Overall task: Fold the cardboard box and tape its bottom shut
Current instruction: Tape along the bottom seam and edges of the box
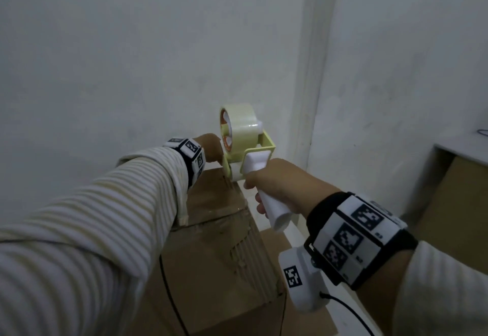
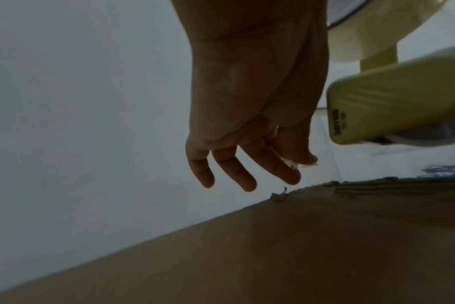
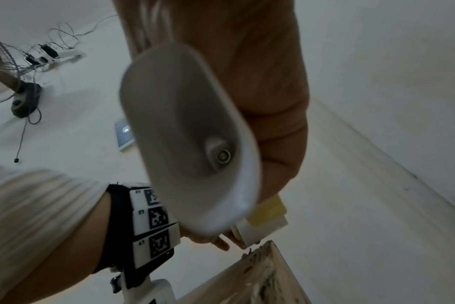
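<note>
A worn brown cardboard box (image 1: 219, 256) stands in front of me with its flaps folded flat on top. My right hand (image 1: 280, 185) grips the white handle (image 1: 272, 208) of a yellow tape dispenser (image 1: 253, 156), which carries a clear tape roll (image 1: 240, 129) and hovers at the box's far edge. Reaching over the box, my left hand (image 1: 211, 150) is at the dispenser's front. In the left wrist view the left hand (image 2: 296, 165) pinches the clear tape end (image 2: 288, 163) between thumb and forefinger, just above the box's edge (image 2: 281, 195). The right wrist view shows the handle's butt (image 3: 190, 144) and a box corner (image 3: 262, 267).
White walls meet in a corner close behind the box. More flat cardboard (image 1: 454, 203) leans at the right. A standing fan (image 3: 3, 78), loose cables (image 3: 47, 51) and a small screen (image 3: 123, 133) lie on the pale floor. A black cable (image 1: 169, 290) runs over the box.
</note>
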Tool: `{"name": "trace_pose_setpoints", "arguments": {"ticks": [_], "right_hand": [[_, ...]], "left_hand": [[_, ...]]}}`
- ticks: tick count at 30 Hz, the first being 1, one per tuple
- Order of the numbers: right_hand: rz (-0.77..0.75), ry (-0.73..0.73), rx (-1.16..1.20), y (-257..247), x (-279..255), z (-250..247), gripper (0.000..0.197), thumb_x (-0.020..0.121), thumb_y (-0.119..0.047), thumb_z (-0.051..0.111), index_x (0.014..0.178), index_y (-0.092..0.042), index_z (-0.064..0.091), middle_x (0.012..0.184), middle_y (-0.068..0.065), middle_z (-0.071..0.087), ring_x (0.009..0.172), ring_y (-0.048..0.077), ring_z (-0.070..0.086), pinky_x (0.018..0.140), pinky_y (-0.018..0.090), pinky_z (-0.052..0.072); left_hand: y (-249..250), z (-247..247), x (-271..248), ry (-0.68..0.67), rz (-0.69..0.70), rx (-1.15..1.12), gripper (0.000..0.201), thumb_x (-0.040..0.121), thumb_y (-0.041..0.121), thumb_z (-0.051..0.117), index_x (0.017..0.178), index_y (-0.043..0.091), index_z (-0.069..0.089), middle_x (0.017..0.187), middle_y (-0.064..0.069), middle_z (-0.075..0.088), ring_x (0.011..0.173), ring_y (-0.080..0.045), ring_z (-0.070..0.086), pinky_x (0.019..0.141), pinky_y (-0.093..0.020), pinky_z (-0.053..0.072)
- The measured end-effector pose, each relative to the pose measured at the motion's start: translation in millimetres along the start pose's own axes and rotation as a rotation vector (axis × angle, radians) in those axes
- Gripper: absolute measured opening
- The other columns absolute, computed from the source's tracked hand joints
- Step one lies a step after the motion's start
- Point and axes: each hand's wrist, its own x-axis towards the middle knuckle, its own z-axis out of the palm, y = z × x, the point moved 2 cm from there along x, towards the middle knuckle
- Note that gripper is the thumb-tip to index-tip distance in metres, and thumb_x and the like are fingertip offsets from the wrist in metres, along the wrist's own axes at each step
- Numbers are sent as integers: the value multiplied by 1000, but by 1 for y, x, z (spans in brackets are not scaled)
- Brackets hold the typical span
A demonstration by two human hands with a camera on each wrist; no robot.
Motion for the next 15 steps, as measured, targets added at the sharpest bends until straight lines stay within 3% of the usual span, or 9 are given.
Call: {"name": "trace_pose_setpoints", "arguments": {"ticks": [2,4,6,8,11,13,15], "right_hand": [[16,-21,8,1,4,1,8,88,-8,56,88,-7,48,67,13,53,51,23,55,49,28,47],[31,-26,26,1,8,3,11,88,-9,56,85,-9,46,69,14,53,55,25,56,54,30,51],[31,-15,4,1,15,5,15,87,-11,58,81,-12,45,78,15,55,71,30,60,72,40,56],[22,-12,-7,2,18,7,17,86,-15,60,79,-14,45,91,17,56,92,36,62,92,47,53],[17,-27,37,5,24,10,17,86,-16,60,79,-15,45,90,18,57,93,38,62,93,49,52],[19,-30,42,6,26,11,16,86,-16,59,79,-15,45,93,20,59,94,39,63,92,48,53],[17,-28,39,6,28,12,17,85,-19,61,81,-17,44,100,22,60,100,41,64,91,50,53]], "left_hand": [[4,4,3,-26,11,69,34,92,5,52,59,9,43,61,-2,38,53,-11,34,58,-23,34],[3,7,7,-40,21,136,34,92,5,51,59,6,45,69,-10,48,60,-17,40,59,-24,34],[2,6,12,-45,8,188,24,94,9,48,76,-3,58,85,-15,54,81,-20,44,72,-26,35],[3,6,16,-61,19,279,28,96,13,46,73,1,54,73,-6,47,86,-20,43,76,-24,34],[6,6,19,-50,32,379,29,97,13,43,72,4,53,63,-1,34,70,-19,44,75,-22,33],[4,10,22,-34,18,359,39,96,10,42,58,6,41,62,-1,34,55,-14,36,74,-22,33],[0,15,28,-52,18,338,42,96,8,42,55,11,34,62,-1,34,56,-14,35,74,-23,33]]}}
